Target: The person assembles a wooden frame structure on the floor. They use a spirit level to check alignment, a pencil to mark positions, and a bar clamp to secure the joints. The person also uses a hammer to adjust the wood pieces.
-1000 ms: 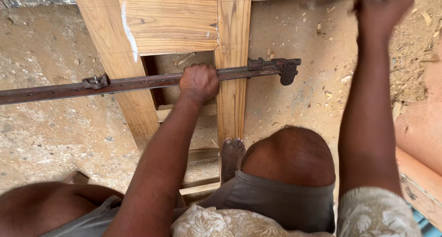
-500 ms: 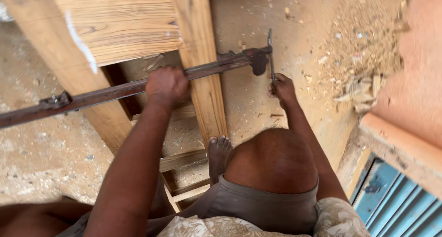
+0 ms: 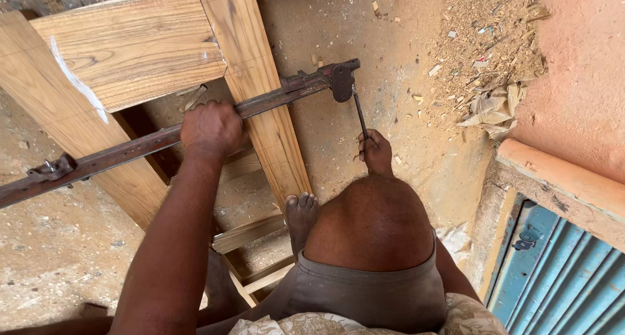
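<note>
A long rusty iron bar clamp [image 3: 273, 100] lies across a wooden door frame [image 3: 260, 94] on the sandy ground. My left hand [image 3: 211, 130] is wrapped around the clamp's bar between the two uprights. My right hand [image 3: 375, 151] grips the lower end of the thin metal handle rod [image 3: 359, 110] that hangs from the clamp's screw head [image 3: 342, 81]. The head presses against the outer edge of the right upright. A wide wooden panel [image 3: 130, 48] sits between the uprights. My bare foot [image 3: 301, 218] rests on the right upright, with my knee [image 3: 371, 218] above it.
The clamp's sliding jaw [image 3: 51, 169] sits at the far left on the bar. Wood shavings and scraps [image 3: 495, 68] lie at the upper right by a reddish wall [image 3: 579, 81]. A blue corrugated sheet [image 3: 560, 276] stands lower right. Loose wooden slats [image 3: 250, 234] lie near my foot.
My right hand came down from the upper right and took hold of the handle rod at the clamp's head. The view shifted right. My left hand stayed on the bar.
</note>
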